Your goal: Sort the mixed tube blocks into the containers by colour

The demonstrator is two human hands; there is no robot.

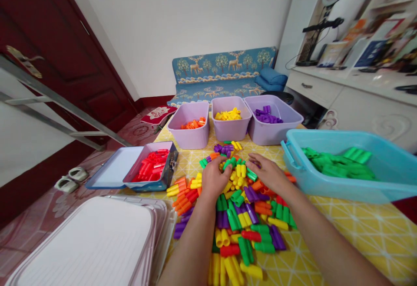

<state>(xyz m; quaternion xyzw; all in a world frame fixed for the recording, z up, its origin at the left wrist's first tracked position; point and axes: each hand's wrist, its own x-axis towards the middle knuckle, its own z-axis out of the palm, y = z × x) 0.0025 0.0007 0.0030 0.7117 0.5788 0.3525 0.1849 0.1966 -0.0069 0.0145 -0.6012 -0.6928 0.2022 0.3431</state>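
A heap of coloured plastic tube pieces (243,210) in red, orange, yellow, green and purple lies on the yellow patterned table (352,229). My left hand (213,177) rests on the far side of the heap, fingers curled round green pieces. My right hand (267,173) lies beside it, fingers bent down onto yellow and green pieces; what it holds is hidden. Three lilac bins stand beyond: one with orange pieces (189,126), one with yellow (230,119), one with purple (272,121). A blue tub (345,164) of green pieces is at the right.
A tin (151,166) of red pieces sits at the left on a blue lid (110,171). Stacked white lids (94,238) lie at the near left. A patterned sofa (224,73), a dark red door (65,43) and white cabinets (358,90) surround the table.
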